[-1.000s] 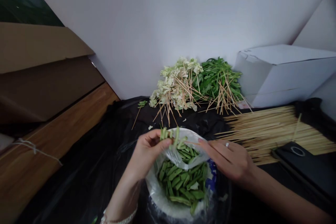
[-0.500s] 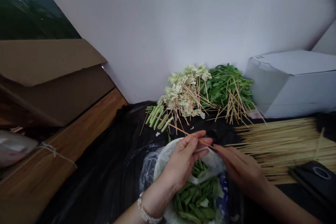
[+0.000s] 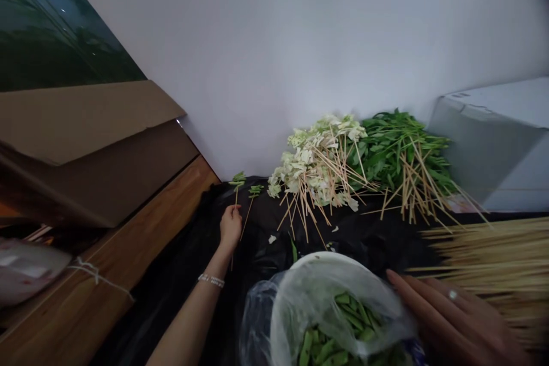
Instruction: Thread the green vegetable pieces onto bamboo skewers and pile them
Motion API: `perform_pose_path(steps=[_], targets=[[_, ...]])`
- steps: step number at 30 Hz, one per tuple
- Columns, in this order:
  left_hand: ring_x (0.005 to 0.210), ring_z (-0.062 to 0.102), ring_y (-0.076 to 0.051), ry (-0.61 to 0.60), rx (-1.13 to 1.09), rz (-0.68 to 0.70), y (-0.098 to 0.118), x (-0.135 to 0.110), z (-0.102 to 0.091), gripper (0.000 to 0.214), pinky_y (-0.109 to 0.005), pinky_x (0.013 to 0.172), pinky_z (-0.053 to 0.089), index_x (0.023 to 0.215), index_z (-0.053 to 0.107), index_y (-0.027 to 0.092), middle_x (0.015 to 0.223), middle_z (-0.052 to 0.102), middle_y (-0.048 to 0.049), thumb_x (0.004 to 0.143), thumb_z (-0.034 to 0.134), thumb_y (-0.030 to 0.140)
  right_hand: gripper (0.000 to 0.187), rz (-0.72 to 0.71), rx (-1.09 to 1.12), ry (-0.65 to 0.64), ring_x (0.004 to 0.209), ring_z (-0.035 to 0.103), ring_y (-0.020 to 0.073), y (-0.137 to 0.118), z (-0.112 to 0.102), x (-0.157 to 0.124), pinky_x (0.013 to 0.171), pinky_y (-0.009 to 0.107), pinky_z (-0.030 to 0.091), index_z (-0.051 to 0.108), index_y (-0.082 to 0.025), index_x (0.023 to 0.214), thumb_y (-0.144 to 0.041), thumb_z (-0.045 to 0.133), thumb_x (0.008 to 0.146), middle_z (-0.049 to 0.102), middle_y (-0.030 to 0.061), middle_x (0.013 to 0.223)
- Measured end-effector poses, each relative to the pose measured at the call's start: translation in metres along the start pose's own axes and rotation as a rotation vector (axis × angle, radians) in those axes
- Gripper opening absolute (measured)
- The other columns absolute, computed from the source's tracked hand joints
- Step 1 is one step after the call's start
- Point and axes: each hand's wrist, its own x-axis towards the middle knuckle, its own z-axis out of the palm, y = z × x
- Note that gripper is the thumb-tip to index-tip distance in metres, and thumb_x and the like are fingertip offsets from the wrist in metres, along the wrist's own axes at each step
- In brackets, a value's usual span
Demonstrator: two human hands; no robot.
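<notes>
My left hand (image 3: 231,226), a white beaded bracelet at its wrist, is closed on a bamboo skewer of green bean pieces (image 3: 237,182) over the black plastic sheet (image 3: 261,269). Just right of it lies a second bean skewer (image 3: 256,190). At the lower right my right hand (image 3: 463,311), wearing a ring, has its fingers stretched out and holds nothing. It is beside a white tub (image 3: 277,297) lined with a clear plastic bag, near the loose bamboo skewers (image 3: 497,246). Cut green beans (image 3: 330,349) fill the bag.
Skewered pale leafy vegetables (image 3: 309,160) and skewered green leaves (image 3: 398,143) are heaped against the white wall (image 3: 291,40). A white box (image 3: 493,148) stands at the right, an open cardboard box (image 3: 94,166) at the left. Vegetable scraps (image 3: 272,238) dot the sheet.
My left hand has moved left and away from above the tub, toward the wall, with a skewer. My right hand has come off the skewer and moved right and nearer. The view has shifted.
</notes>
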Motion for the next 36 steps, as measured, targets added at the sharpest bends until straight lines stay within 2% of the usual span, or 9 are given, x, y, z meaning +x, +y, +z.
perform_pose_path(steps=[5,11,15,19,22,24,27,32,36], targets=[[0.102,0.063,-0.024,-0.045,0.169,-0.057,-0.033,0.025,0.025,0.033,-0.045,0.085,0.055,0.122,0.058,0.017,0.123,0.061,-0.0104,0.093,0.059,0.032,0.049,-0.065,0.002,0.15,0.072,0.065,0.022,0.008,0.014,-0.01,0.065,0.032,0.048,0.05,-0.023,0.141,-0.016,0.043,0.092,0.073,0.0081,0.085],[0.108,0.061,-0.026,-0.05,0.175,-0.008,-0.019,0.008,0.014,0.034,-0.049,0.091,0.052,0.122,0.059,0.016,0.126,0.06,-0.0114,0.092,0.06,0.031,0.056,-0.006,0.07,-0.109,0.068,0.064,0.0177,0.006,-0.013,0.007,0.06,0.028,0.047,0.027,-0.021,0.152,-0.015,0.029,0.097,0.073,0.0058,0.087],[0.113,0.063,-0.027,-0.119,0.072,0.051,-0.001,-0.064,-0.029,0.037,-0.043,0.101,0.047,0.121,0.063,0.013,0.119,0.069,-0.0132,0.091,0.057,0.033,0.062,0.059,0.067,-0.302,0.088,0.066,0.0204,0.005,-0.029,0.014,0.077,0.032,0.049,0.024,-0.018,0.153,-0.017,0.046,0.095,0.071,0.009,0.106],[0.115,0.063,-0.027,-0.202,-0.082,0.048,0.009,-0.178,-0.073,0.046,-0.04,0.102,0.047,0.121,0.065,0.021,0.123,0.07,-0.0073,0.089,0.051,0.051,0.051,0.151,0.079,-0.139,0.068,0.064,0.0159,0.004,-0.021,0.012,0.065,0.029,0.047,0.045,-0.017,0.141,-0.018,0.057,0.091,0.072,0.0043,0.086],[0.113,0.065,-0.028,-0.138,-0.069,-0.02,0.011,-0.244,-0.083,0.046,-0.041,0.101,0.049,0.117,0.068,0.025,0.12,0.071,-0.0057,0.085,0.053,0.055,0.034,0.314,0.284,-0.326,0.078,0.068,0.0177,-0.001,-0.017,0.014,0.071,0.029,0.051,0.059,-0.016,0.126,-0.029,0.045,0.097,0.073,0.0075,0.096],[0.11,0.066,-0.028,-0.148,-0.048,-0.021,0.013,-0.265,-0.078,0.045,-0.042,0.098,0.051,0.115,0.069,0.025,0.118,0.072,-0.0061,0.083,0.057,0.054,0.038,0.464,0.468,-0.509,0.089,0.069,0.0194,-0.007,-0.018,0.017,0.079,0.031,0.052,0.059,-0.017,0.126,-0.034,0.039,0.099,0.072,0.009,0.107],[0.1,0.07,-0.028,-0.202,-0.039,0.014,0.014,-0.269,-0.062,0.043,-0.04,0.089,0.056,0.111,0.071,0.024,0.11,0.074,-0.0072,0.078,0.063,0.05,0.051,0.59,0.622,-0.702,0.087,0.069,0.0223,-0.014,-0.018,0.017,0.08,0.035,0.053,0.047,-0.017,0.14,-0.041,0.042,0.096,0.072,0.0094,0.103],[0.086,0.071,-0.025,-0.181,-0.048,0.112,0.007,-0.259,-0.046,0.043,-0.036,0.073,0.06,0.117,0.069,0.022,0.101,0.073,-0.0089,0.079,0.062,0.041,0.052,0.668,0.673,-0.673,0.066,0.065,0.0182,-0.017,-0.008,0.011,0.067,0.031,0.052,0.047,-0.017,0.14,-0.037,0.046,0.092,0.072,0.004,0.085],[0.098,0.068,-0.029,-0.125,0.008,0.235,0.006,-0.251,-0.052,0.039,-0.044,0.082,0.057,0.114,0.07,0.024,0.111,0.07,-0.0116,0.079,0.064,0.041,0.047,0.57,0.558,-0.666,0.085,0.069,0.0214,-0.015,-0.005,0.013,0.077,0.034,0.052,0.048,-0.019,0.138,-0.039,0.04,0.097,0.072,0.0084,0.105]])
